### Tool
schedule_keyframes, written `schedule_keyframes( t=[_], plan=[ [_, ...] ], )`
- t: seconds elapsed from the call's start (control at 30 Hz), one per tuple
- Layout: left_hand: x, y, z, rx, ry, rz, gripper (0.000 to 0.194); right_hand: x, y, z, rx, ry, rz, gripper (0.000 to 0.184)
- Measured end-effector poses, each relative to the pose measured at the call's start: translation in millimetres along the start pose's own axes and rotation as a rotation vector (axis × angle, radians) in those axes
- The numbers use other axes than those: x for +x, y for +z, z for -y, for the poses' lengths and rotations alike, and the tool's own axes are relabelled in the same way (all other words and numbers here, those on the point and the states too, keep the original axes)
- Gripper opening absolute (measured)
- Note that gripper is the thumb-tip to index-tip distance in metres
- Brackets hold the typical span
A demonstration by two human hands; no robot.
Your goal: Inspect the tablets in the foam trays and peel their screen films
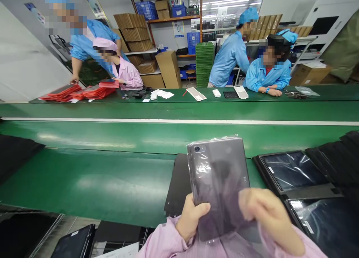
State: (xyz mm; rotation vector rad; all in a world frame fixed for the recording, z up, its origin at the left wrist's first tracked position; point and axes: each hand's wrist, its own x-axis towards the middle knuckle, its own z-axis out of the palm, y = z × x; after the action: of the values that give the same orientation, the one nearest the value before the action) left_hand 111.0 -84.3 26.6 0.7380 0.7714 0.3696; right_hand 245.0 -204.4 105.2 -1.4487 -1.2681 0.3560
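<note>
I hold a grey tablet [218, 175] upright in front of me, back side up with its camera at the top left, wrapped in a clear plastic bag. My left hand [190, 218] grips its lower left edge, fingers curled round it. My right hand [266, 213] is closed on the bag at the tablet's lower right; it is slightly blurred. A black flat case [178, 185] lies on the green bench right behind the tablet.
Bagged tablets in black trays [291, 172] lie to my right, dark stacks [17, 149] at my left. A green conveyor belt [140, 112] runs across. Beyond it several workers sit or stand by red sleeves [81, 91], cardboard boxes and green crates [204, 63].
</note>
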Motion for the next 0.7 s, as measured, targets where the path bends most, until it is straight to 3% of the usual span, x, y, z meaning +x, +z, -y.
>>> schedule_keyframes(
  t=[0.07,0.13,0.2,0.33,0.4,0.5,0.57,0.63,0.7],
  plan=[
    [-1.2,0.4,-2.5,-0.035,-0.041,-0.092,0.040,-4.5,-21.4,-18.6,-0.004,0.205,-0.307,0.037],
    [-3.3,2.6,-7.1,-0.047,-0.077,-0.101,0.040,-11.8,-26.7,-36.1,-0.026,0.334,-0.479,0.034],
    [-5.9,3.7,-12.2,-0.044,-0.112,-0.093,0.043,-19.7,-17.7,-47.1,-0.022,0.482,-0.449,0.043],
    [-7.3,-7.3,-23.6,0.025,-0.153,-0.179,0.043,-27.3,10.4,-49.1,0.123,0.718,-0.219,0.035],
    [-3.8,-17.5,-32.5,0.089,-0.161,-0.229,0.037,-28.6,12.5,-45.7,0.258,0.750,-0.261,0.037],
    [5.2,-30.2,-50.7,0.156,-0.129,-0.303,0.026,-33.5,-3.0,-37.9,0.399,0.728,-0.377,0.039],
    [11.4,-35.6,-63.5,0.149,-0.058,-0.369,0.023,-36.7,-14.9,-34.6,0.278,0.681,-0.429,0.041],
    [16.1,-39.1,-74.2,0.124,0.006,-0.429,0.021,-36.4,-16.5,-38.5,-0.069,0.698,-0.401,0.049],
    [18.2,-41.2,-80.5,0.102,0.029,-0.463,0.020,-31.3,-1.9,-52.1,-0.482,0.797,-0.286,0.057]
  ],
)
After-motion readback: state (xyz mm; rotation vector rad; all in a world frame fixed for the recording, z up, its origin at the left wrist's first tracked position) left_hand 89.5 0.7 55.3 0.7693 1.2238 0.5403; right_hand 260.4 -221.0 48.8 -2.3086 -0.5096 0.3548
